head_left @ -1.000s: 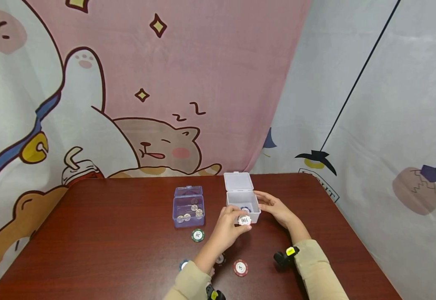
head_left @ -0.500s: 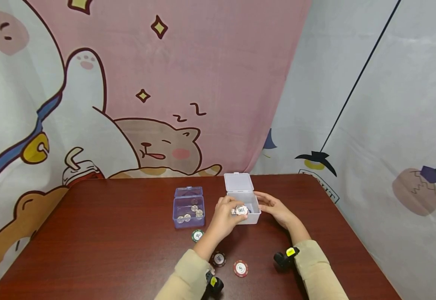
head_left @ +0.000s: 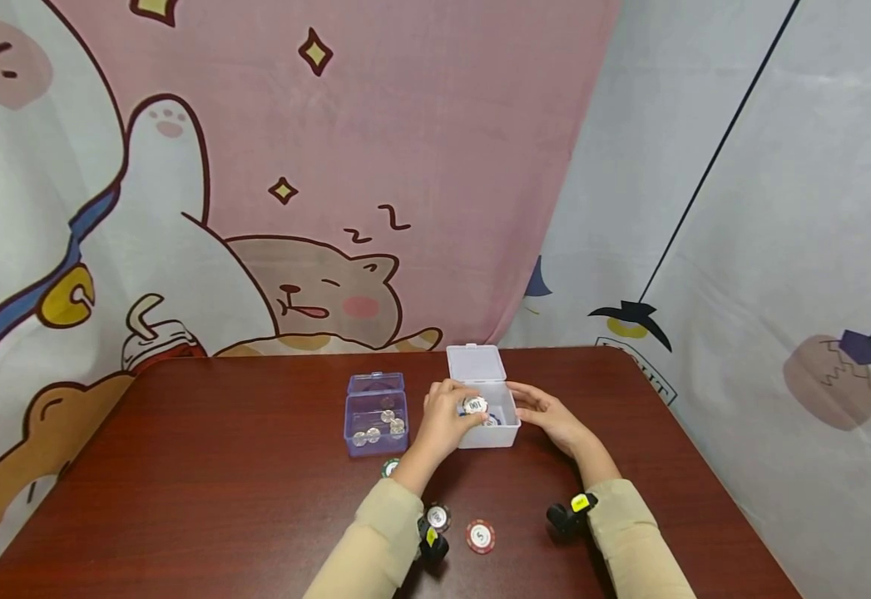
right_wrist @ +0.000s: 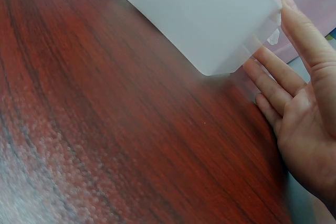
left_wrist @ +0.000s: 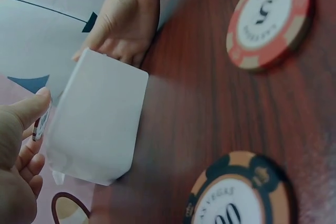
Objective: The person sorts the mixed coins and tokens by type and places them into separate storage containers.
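Observation:
My left hand [head_left: 441, 423] pinches a white poker chip [head_left: 475, 405] marked 100 between thumb and fingers, over the left side of a white plastic box [head_left: 489, 438]. The box's lid [head_left: 476, 363] stands open at the back. Inside lies a blue-edged poker chip [head_left: 492, 420], partly hidden. My right hand [head_left: 552, 418] rests against the box's right side with fingers fairly straight; in the right wrist view its thumb [right_wrist: 302, 30] touches the corner. The left wrist view shows the pinched chip [left_wrist: 41, 123] nearly edge-on, beside the box [left_wrist: 100, 114].
A clear blue box [head_left: 377, 448] with several silvery coins stands open to the left. A green chip [head_left: 390, 467] lies before it, partly behind my left forearm. A black chip [head_left: 438, 517] and a red chip [head_left: 481, 537] marked 5 lie nearer on the brown table [head_left: 218, 466].
My left hand has carried the white chip away from me and slightly left, from the white box's front edge to over its left side. The right hand has stayed in place.

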A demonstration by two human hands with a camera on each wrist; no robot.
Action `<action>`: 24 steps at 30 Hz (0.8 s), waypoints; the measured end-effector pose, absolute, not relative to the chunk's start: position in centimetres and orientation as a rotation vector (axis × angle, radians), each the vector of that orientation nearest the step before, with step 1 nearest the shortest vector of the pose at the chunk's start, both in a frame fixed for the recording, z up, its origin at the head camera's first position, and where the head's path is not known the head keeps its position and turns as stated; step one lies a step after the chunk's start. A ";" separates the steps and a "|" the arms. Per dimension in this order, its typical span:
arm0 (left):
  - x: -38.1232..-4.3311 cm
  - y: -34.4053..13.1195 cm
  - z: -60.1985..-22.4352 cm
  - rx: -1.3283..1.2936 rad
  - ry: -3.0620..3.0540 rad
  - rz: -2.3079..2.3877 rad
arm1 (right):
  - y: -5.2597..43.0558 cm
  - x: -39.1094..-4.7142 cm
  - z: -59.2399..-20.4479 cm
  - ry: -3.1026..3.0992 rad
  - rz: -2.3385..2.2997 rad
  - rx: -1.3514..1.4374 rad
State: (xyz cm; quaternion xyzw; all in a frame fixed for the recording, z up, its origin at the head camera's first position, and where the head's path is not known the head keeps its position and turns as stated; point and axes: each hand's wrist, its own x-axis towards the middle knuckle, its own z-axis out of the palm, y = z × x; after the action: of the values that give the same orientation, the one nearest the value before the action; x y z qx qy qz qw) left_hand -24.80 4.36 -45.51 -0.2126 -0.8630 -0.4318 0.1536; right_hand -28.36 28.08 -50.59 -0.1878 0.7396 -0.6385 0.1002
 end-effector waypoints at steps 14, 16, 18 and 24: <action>-25.9 4.7 -46.6 -0.492 -2.464 -1.125 | 28.1 -28.3 -50.6 2.197 -1.878 -0.511; -26.0 4.7 -46.9 -0.483 -2.462 -1.117 | 28.1 -28.3 -50.6 2.191 -1.886 -0.499; -26.1 4.7 -47.0 -0.477 -2.460 -1.112 | 28.1 -28.3 -50.5 2.193 -1.889 -0.500; -26.1 4.9 -47.1 -0.453 -2.473 -1.105 | 28.0 -28.3 -50.5 2.212 -1.875 -0.508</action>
State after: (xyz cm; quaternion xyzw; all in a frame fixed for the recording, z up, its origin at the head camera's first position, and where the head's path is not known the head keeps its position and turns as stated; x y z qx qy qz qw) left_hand -26.12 4.87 -47.09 -0.1616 -0.8830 -0.3944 0.1966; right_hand -28.28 28.04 -50.47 -0.1717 0.7478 -0.6337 0.0986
